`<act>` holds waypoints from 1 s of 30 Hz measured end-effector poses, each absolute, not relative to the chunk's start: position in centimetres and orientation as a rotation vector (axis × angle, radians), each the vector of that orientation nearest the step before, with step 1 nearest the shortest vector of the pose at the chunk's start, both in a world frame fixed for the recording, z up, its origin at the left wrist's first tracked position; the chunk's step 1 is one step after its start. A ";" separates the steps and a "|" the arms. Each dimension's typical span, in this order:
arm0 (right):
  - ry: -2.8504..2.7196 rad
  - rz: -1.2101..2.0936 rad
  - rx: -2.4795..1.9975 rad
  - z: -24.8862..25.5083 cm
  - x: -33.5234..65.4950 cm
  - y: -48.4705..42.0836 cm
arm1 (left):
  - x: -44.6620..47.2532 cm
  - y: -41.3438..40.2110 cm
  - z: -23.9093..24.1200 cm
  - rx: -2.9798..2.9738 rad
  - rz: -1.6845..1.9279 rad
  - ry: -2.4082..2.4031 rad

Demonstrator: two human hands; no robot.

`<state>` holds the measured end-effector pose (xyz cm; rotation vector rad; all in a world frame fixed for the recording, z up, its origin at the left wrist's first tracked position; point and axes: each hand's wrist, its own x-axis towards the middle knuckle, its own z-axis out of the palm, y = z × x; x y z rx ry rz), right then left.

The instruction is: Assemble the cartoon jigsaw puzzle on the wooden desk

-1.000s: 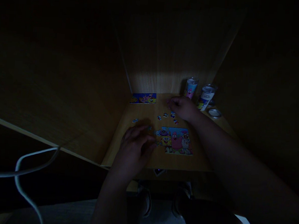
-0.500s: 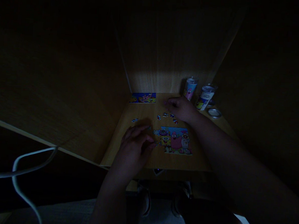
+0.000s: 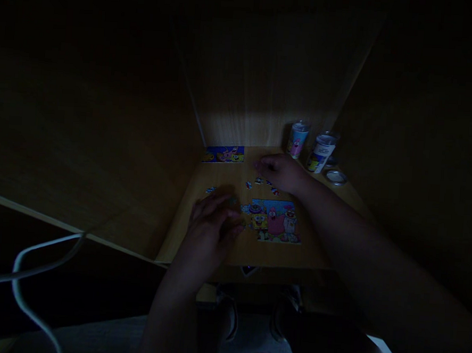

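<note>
A partly assembled jigsaw puzzle [image 3: 277, 221] with cartoon figures lies on the wooden surface. At its ragged left edge is my left hand [image 3: 211, 223], thumb and index finger closed near a small puzzle piece, the other fingers stretched over the wood. Dim light makes that grip hard to see. Beyond the puzzle, my right hand [image 3: 282, 171] hovers low, fingertips pinched together; whatever they hold is too dark to name. Several loose puzzle pieces [image 3: 258, 181] lie just in front of it. Another loose piece [image 3: 210, 189] rests farther left.
A second puzzle section [image 3: 223, 154] lies against the back panel. Two clear-topped cans, a nearer can [image 3: 321, 152] and a farther can [image 3: 298, 140], stand at the back right beside a round metal lid [image 3: 336, 177]. Wooden walls enclose both sides. A white cable [image 3: 17, 280] hangs at lower left.
The view has shifted slightly. My right hand has moved a little left and its fingers sit lower over the wood. My left hand stays at the puzzle's left edge.
</note>
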<state>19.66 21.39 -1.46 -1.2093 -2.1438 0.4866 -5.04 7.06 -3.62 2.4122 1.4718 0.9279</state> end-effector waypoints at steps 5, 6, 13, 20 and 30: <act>-2.148 0.495 -1.194 -1.7 19.6 21.6 | -5.0 7.1 -3.6 2.431 0.916 1.446; -2.152 0.495 -1.184 -1.8 19.6 21.6 | -4.9 7.1 -3.6 2.430 0.914 1.452; -2.177 0.526 -1.151 -2.2 19.4 21.7 | -3.4 7.3 -3.3 2.452 0.903 1.616; -2.209 0.522 -1.124 -2.3 19.3 21.8 | -2.3 7.5 -3.3 2.496 0.876 1.637; -2.203 0.558 -1.147 -2.0 19.0 21.4 | -2.3 7.8 -3.2 2.516 0.867 1.579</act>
